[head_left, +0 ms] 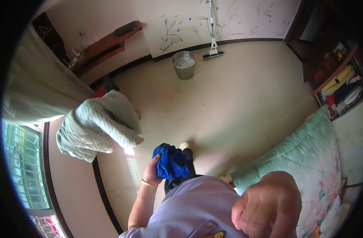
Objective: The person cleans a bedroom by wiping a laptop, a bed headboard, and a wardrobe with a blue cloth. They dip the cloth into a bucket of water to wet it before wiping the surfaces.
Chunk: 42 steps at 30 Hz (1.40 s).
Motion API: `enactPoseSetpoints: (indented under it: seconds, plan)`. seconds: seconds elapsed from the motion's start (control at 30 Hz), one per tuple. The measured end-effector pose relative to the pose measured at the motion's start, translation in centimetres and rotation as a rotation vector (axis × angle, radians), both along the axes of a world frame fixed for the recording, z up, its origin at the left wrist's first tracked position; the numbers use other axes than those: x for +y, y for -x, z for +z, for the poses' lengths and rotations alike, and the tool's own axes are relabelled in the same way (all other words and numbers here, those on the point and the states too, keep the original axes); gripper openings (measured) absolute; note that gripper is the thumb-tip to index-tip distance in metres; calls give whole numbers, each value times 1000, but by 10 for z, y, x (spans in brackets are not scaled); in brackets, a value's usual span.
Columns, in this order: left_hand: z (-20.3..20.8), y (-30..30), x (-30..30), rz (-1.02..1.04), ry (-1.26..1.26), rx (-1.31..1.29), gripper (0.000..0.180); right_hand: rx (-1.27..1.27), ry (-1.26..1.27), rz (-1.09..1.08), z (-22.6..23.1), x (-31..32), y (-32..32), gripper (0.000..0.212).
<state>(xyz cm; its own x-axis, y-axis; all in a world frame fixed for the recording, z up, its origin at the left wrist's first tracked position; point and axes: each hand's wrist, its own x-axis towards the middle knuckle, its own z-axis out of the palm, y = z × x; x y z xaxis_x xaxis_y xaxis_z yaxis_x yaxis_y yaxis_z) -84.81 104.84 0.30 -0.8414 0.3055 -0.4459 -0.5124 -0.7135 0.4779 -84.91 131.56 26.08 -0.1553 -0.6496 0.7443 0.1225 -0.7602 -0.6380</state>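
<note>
- Against the far wall, a mop [213, 52] stands upright with its dark head on the tiled floor [237, 91], and a metal bucket [185, 72] stands just to its left; something thin and red shows inside the bucket.
- Left of these, a reddish-brown wall shelf [104, 51] carries a dark flat object [125, 29]; a pale curtain [38, 79] hangs nearer, above a barred window [26, 164].
- Ahead and to the left of the person, a pale green quilted cloth [84, 119] is draped in a heap, blocking part of the floor from view; its support is mostly hidden.
- Along the right side, a green floral quilt [296, 154] fills the space by the person, with folded clothes [342, 89] in a cabinet beyond it.
- Low in front of the body, on the left, the blue cloth [171, 162] hangs bunched, above a leg and partly over a striped slipper [184, 145].
- The left hand [151, 171] grips that cloth's left edge, thumb pressed onto the fabric.
- The right hand [268, 206] is raised near the camera, fingers curled inward; its palm is hidden, so I cannot tell whether it holds anything.
</note>
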Motion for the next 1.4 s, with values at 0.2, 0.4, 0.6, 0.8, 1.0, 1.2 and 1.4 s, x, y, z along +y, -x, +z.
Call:
enactPoseSetpoints:
  seconds: [0.2, 0.4, 0.6, 0.8, 1.0, 1.2, 1.4]
  plan:
    - [-3, 141, 12, -152, -72, 26, 45, 218, -33, -128, -15, 10, 113, 22]
    - [34, 284, 86, -520, -28, 108, 51, -273, -372, -950, -95, 84, 174, 34]
    - [50, 374, 197, -671, -147, 128, 49, -777, -918, -1493, -156, 184, 235, 27]
    - [49, 436, 324, -818, -187, 129, 46, -960, -1096, -1501, -205, 300, 265, 29]
    - [46, 474, 433, -768, -281, 177, 46, -833, -1181, -1437, -215, 386, 337, 41]
    - [40, 542, 532, -892, -117, 10, 57, -808, -853, -1237, -223, 462, 435, 54]
    - [33, 640, 647, -939, -151, 188, 65, -697, -1135, -1390, -194, 561, 513, 59]
